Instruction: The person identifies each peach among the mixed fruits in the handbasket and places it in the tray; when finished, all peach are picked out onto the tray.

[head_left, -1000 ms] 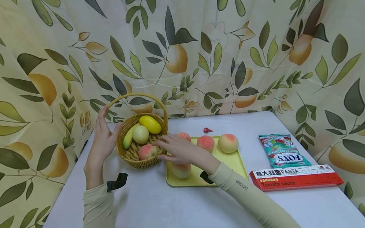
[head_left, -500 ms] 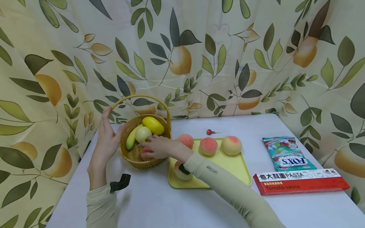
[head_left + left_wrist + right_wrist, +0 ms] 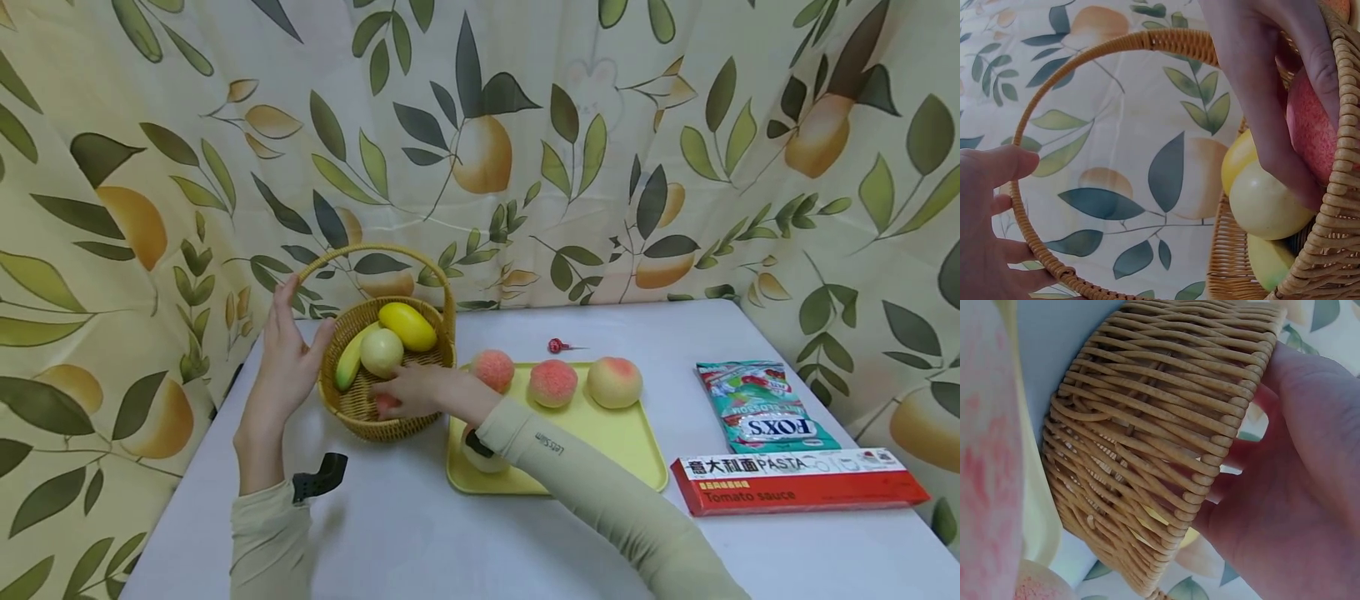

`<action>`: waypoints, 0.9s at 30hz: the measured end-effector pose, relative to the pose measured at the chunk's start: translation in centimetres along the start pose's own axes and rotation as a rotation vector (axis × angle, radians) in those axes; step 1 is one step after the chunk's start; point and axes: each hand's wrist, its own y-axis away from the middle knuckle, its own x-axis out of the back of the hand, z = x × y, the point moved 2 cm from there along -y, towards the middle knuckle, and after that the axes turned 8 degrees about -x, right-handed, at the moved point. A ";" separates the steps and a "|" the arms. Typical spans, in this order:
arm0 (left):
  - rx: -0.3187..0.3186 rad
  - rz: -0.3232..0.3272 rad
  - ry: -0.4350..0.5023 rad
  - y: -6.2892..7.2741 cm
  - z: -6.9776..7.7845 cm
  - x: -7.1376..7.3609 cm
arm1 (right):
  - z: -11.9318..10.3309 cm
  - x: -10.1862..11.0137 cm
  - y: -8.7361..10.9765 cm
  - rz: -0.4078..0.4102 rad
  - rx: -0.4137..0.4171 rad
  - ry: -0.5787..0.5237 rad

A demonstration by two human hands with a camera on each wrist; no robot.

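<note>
My left hand (image 3: 283, 362) is at the wicker basket's arched handle (image 3: 1079, 59); in the left wrist view the thumb crosses the handle and the fingers lie behind it. My right hand (image 3: 423, 390) reaches over the right rim of the basket (image 3: 375, 429), its fingers round a pink-red peach (image 3: 1313, 128). In the right wrist view, woven cane (image 3: 1147, 412) hides the fingertips. Beside that peach sit a pale green round fruit (image 3: 382, 353), a yellow oval fruit (image 3: 407, 326) and a banana (image 3: 349, 364).
Right of the basket lies a yellow tray (image 3: 600, 442). It bears several peaches, among them a pale one (image 3: 615, 382) and a pink one (image 3: 553, 383). A small red-headed item (image 3: 557, 345) lies behind it. Further right are a FOX'S bag (image 3: 765, 404) and a red pasta box (image 3: 802, 483).
My right hand has moved left and down from above the basket's right rim, and its fingers have closed round the peach inside. My left hand stays at the handle.
</note>
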 end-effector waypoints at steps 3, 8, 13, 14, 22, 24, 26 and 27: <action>0.006 -0.004 0.008 0.1 -0.1 -0.1 | 0.0 0.0 0.1 0.002 0.034 0.004; 0.022 -0.009 0.006 0.3 -0.2 -0.3 | 0.0 -0.2 0.2 0.022 0.046 0.010; 0.032 -0.016 -0.001 0.4 0.0 -0.3 | -0.1 -0.2 0.5 0.087 0.054 0.026; 0.034 -0.018 0.000 0.4 0.0 -0.3 | -0.1 -0.2 0.6 0.103 0.058 0.031; 0.018 -0.009 0.002 0.1 0.4 -0.1 | 0.3 0.6 1.6 0.210 0.095 0.043; 0.010 -0.008 -0.002 0.0 0.4 -0.1 | 0.4 0.8 1.8 0.226 0.107 0.039; 0.008 -0.009 -0.005 0.0 0.3 -0.1 | 0.5 0.9 2.1 0.240 0.117 0.030; 0.008 -0.009 -0.008 0.0 0.3 -0.1 | 0.6 0.9 2.2 0.248 0.121 0.027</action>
